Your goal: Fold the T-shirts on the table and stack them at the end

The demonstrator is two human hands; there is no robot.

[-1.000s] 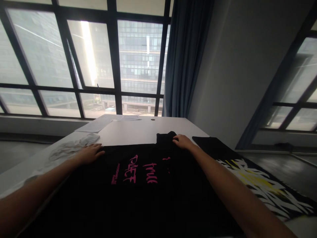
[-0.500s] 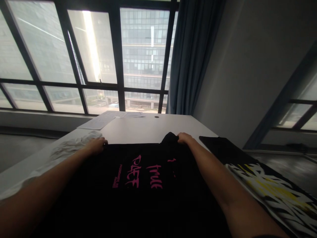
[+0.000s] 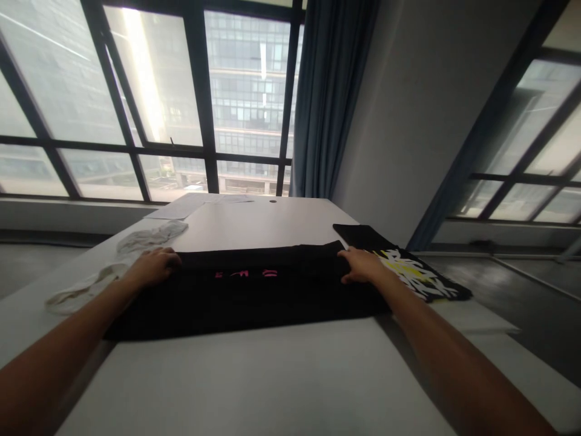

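Observation:
A black T-shirt with pink lettering lies across the white table, folded over so that only scraps of the letters show. At its left end, my left hand has its fingers curled down on the fabric. My right hand grips the upper right corner, thumb and fingers on either side of some black cloth. Just beyond the right hand rests another folded black garment with a white and yellow print.
Crumpled white cloth and a cream-edged white piece lie along the table's left side. Sheets of paper are at the far left corner. Windows and a blue curtain stand behind the table.
The T-shirt's near part has gone away from me and folded over, covering most of the pink letters and baring the near tabletop. My hands sit lower and wider apart; the view has turned right.

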